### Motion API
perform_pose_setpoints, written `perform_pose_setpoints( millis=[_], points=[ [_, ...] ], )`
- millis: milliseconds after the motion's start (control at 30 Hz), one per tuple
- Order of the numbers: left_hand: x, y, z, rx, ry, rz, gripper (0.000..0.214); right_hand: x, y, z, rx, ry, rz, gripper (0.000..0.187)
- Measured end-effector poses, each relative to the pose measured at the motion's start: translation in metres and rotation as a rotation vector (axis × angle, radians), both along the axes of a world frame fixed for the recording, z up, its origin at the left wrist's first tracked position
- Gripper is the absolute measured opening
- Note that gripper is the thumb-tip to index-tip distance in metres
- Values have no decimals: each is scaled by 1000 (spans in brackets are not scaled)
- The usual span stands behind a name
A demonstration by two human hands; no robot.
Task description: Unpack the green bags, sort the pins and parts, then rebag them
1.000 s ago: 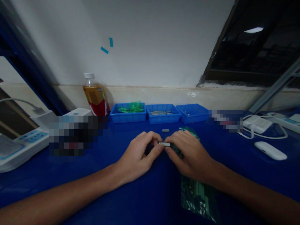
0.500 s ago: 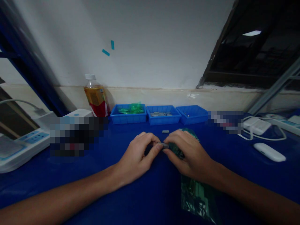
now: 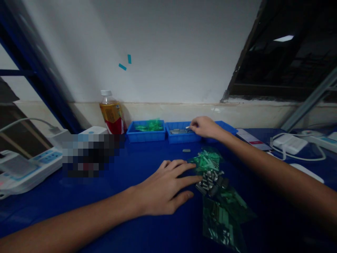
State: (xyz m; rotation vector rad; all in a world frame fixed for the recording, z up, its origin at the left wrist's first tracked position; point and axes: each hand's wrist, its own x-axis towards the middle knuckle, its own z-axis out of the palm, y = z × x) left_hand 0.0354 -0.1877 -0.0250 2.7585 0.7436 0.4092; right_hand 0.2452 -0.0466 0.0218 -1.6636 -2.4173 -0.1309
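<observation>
My left hand (image 3: 167,186) hovers over or rests on the table with fingers spread, holding nothing. Its fingertips reach the edge of a heap of small shiny metal parts (image 3: 207,181), too small to name. At the right end of the middle blue bin (image 3: 184,138), my right hand (image 3: 206,126) pinches a small pale metal piece (image 3: 188,127). Several grey metal pieces (image 3: 177,131) lie in that bin. A single grey metal piece (image 3: 186,150) sits on the table before it. Beside the heap lie green plastic bags (image 3: 206,160) with small parts inside.
Left of the middle bin stands a blue bin (image 3: 146,136) of green bags. Another blue bin (image 3: 228,127) is partly hidden by my right arm. A drink bottle (image 3: 113,116), a power strip (image 3: 50,156), a phone (image 3: 254,140) and a white charger (image 3: 289,143) are around.
My hands, together on a small metal piece before, are now apart. The right one has moved forward to the middle bin. The left has spread its fingers by the metal heap, now uncovered.
</observation>
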Motion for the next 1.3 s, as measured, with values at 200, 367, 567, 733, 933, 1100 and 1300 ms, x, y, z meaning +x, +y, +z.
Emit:
perform_pose_setpoints(
  millis=[200,367,567,733,933,1100,1300],
  points=[
    [-1,-1,3,27,-25,-113,33,-21,33,1,-188,-95,17,24],
    [0,-3,2,-13,-5,-47,15,-29,39,1,-227,-157,15,24],
    [-1,-1,0,-33,-104,41,11,-24,10,4,-44,-85,-2,33],
    [0,11,-7,-156,-381,264,14,-17,-72,-21,217,253,242,22],
    [-1,18,-9,-251,-478,344,15,-20,-135,-41,195,209,429,16],
    [-2,18,-9,-267,-555,347,17,-23,-135,-40,227,174,410,14],
    [-2,16,-11,-253,-506,314,19,-22,-133,-43,231,249,373,19]
  ],
)
